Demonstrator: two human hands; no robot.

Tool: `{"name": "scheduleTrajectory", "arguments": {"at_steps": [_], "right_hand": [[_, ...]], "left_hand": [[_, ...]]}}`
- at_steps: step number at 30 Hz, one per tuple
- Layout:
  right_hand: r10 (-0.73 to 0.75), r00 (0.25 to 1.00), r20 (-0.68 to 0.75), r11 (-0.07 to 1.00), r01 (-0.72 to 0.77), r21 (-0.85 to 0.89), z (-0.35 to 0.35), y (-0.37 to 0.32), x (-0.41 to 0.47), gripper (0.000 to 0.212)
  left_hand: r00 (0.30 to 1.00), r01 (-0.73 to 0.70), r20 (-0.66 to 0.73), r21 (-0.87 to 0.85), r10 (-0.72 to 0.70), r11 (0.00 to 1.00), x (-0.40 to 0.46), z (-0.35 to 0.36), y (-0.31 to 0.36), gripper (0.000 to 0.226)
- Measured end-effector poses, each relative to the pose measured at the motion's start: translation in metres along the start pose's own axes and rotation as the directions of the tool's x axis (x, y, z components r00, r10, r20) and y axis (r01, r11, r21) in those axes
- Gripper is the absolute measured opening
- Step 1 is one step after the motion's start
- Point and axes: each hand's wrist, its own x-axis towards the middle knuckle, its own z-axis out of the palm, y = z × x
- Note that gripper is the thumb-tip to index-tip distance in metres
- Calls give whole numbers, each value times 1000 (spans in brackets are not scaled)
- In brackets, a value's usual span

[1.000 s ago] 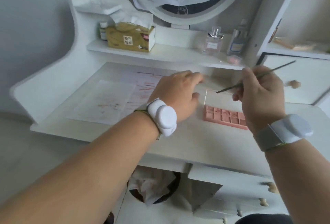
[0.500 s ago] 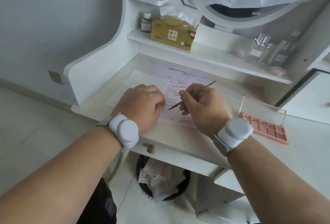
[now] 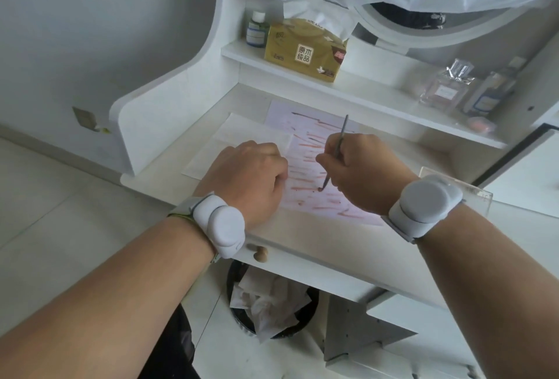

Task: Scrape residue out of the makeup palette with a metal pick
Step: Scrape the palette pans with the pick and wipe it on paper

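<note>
My right hand (image 3: 363, 173) grips a thin metal pick (image 3: 341, 139) like a pen, its tip pressed onto a white paper sheet (image 3: 305, 148) streaked with reddish smears. My left hand (image 3: 251, 179) rests fisted on the left part of that sheet, holding it down. Of the makeup palette, only the clear lid's edge (image 3: 481, 194) shows behind my right wrist; its pink pans are hidden.
A second white sheet (image 3: 242, 139) lies to the left on the white dressing table (image 3: 302, 242). On the shelf stand a tissue box (image 3: 305, 49), a small bottle (image 3: 257, 29) and perfume bottles (image 3: 447, 88). A bin (image 3: 269, 297) with crumpled tissue sits below.
My hands went from the palette to the smeared paper. The pick swung more upright and its tip now touches the sheet. The view shifted left, hiding the palette.
</note>
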Motion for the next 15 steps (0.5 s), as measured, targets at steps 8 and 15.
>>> {"name": "scheduleTrajectory", "arguments": {"at_steps": [8,15], "right_hand": [[30,990,-141,987,-6,161,-9,-8,9,29],[34,983,-178,924,37,382,11,-56,56,25]], "left_hand": [[996,49,-73,-115,-57,992,2,-12,-2,25],[945,325,6,78,-326,943,17,-27,-48,38]]}}
